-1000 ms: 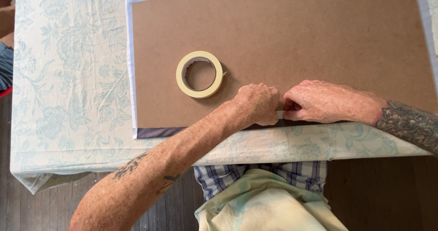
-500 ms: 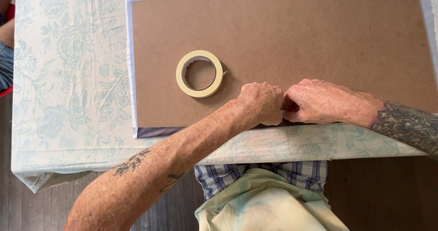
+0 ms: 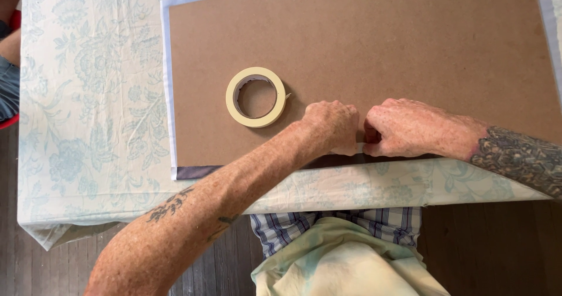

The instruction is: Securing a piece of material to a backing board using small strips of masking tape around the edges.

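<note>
Pressing down at the near edge of the brown board, we have both hands side by side, knuckles almost touching. Our left hand is curled into a loose fist with its fingers tucked under at the board's edge, and our right hand is curled the same way just beside it. Between them we pinch a thin pale strip that runs along that near edge; we cannot tell how much of it lies under our fingers. The roll of cream tape lies flat on the board, left of our left hand and near it, not touched by either hand. A light blue sheet shows as a narrow border beyond the board's left and far edges, with a dark fold at the near left corner. Board and sheet rest on a table under a pale flowered tablecloth, which hangs over the table's near edge above our lap.
</note>
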